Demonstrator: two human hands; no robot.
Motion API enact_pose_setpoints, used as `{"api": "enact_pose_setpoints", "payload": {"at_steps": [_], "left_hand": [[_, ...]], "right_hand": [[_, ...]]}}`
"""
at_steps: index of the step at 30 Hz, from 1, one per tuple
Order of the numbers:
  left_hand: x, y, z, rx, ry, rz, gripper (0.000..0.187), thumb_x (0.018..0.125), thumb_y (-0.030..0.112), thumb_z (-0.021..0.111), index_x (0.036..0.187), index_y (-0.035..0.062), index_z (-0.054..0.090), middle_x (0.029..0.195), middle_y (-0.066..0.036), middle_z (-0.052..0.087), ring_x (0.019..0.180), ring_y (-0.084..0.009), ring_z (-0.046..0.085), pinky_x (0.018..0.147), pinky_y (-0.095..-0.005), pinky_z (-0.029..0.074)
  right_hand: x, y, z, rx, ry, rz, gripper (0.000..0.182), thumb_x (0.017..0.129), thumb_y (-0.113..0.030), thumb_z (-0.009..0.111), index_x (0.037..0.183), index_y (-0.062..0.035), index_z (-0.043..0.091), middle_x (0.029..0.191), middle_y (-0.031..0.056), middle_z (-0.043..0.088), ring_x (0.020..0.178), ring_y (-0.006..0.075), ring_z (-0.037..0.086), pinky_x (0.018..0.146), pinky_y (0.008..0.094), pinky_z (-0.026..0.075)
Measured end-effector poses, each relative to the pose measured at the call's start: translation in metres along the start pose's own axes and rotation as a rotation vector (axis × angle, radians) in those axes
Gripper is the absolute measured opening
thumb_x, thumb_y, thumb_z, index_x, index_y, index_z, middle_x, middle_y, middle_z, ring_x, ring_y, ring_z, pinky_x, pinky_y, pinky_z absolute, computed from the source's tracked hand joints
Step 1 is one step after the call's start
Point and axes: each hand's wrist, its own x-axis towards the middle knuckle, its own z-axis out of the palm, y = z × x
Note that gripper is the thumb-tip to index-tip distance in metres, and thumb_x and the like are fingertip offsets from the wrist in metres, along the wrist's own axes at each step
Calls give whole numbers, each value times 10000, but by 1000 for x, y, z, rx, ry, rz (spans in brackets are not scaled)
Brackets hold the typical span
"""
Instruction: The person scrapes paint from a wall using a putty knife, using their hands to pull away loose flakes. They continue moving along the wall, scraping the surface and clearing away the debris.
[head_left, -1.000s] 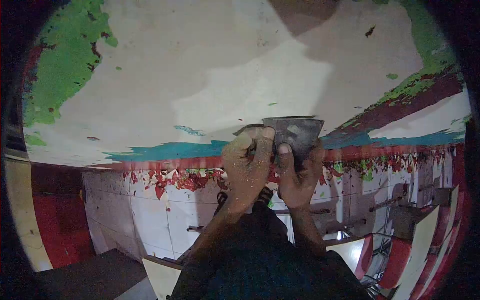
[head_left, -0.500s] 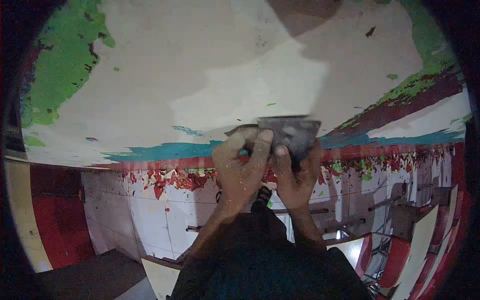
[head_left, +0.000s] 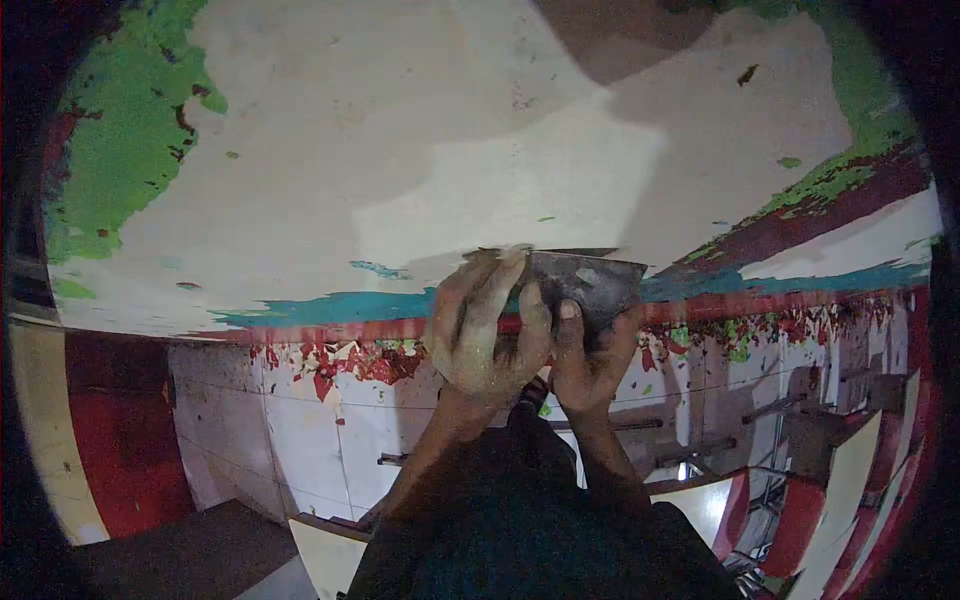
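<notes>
One left hand (head_left: 485,335) and one right hand (head_left: 598,360) are seen, so two in total. One dark flat plate (head_left: 605,282) can be counted with certainty. On one wall (head_left: 330,170) there are two large green areas (head_left: 130,150), one teal band (head_left: 345,307) and one small blue patch (head_left: 378,269). At least one shoe (head_left: 528,398) is visible. The paint flakes (head_left: 385,367) are many; their exact number I cannot tell. At left there is one dark red panel (head_left: 130,440).

Head-worn camera, forward and down.
</notes>
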Motion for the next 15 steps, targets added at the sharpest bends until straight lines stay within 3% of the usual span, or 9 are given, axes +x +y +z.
{"api": "enact_pose_setpoints", "payload": {"at_steps": [5, 8, 15], "left_hand": [[-14, -5, -3, 37, -86, -18, 370, 724, 0, 596, 1090, -37, 557, 1020, -154, 473, 891, -256, 534, 709, -317, 481], [-14, -10, 3, 37, -42, 62, 437, 660, -10, 621, 1094, -7, 574, 991, -146, 496, 774, -247, 514, 629, -326, 437], [-23, -13, 9, 41, -30, 47, 467, 648, -8, 600, 1113, 19, 574, 1032, -139, 474, 825, -250, 494, 681, -359, 397]], "right_hand": [[3, -2, 4, 10, 2, -10, 199, 834, -41, 536, 1013, 20, 476, 956, 97, 497, 891, 167, 494, 782, 282, 405], [0, 3, 6, 209, 14, 104, 179, 833, -32, 531, 996, 24, 481, 973, 103, 486, 904, 174, 490, 795, 290, 400], [7, 5, 4, -28, -3, -126, 200, 814, -16, 552, 996, 32, 486, 964, 105, 492, 874, 183, 506, 788, 301, 403]]}}
